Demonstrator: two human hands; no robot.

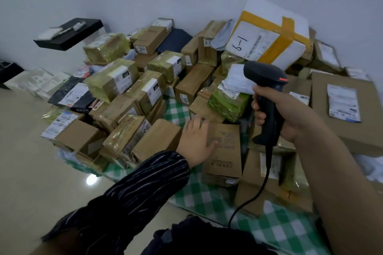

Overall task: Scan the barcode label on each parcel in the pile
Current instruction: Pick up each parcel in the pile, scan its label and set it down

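A pile of several parcels lies on a green checked cloth [209,194] on the floor against the wall. My right hand [284,114] grips a black corded barcode scanner [267,97], its head raised and pointing toward the pile. My left hand [195,141], fingers straight, rests on a brown cardboard box [224,151] with printed text, in the near middle of the pile. A green-wrapped parcel [228,103] with a white label lies just beyond that box. A big white foam box [267,33] with yellow tape and "6-1" written on it sits at the back.
A large flat carton [348,109] with a label lies at the right. Taped brown boxes [112,80] and black mailer bags [74,95] fill the left side. A black shelf [68,34] juts from the wall at the left. Tiled floor [31,172] lies at the near left.
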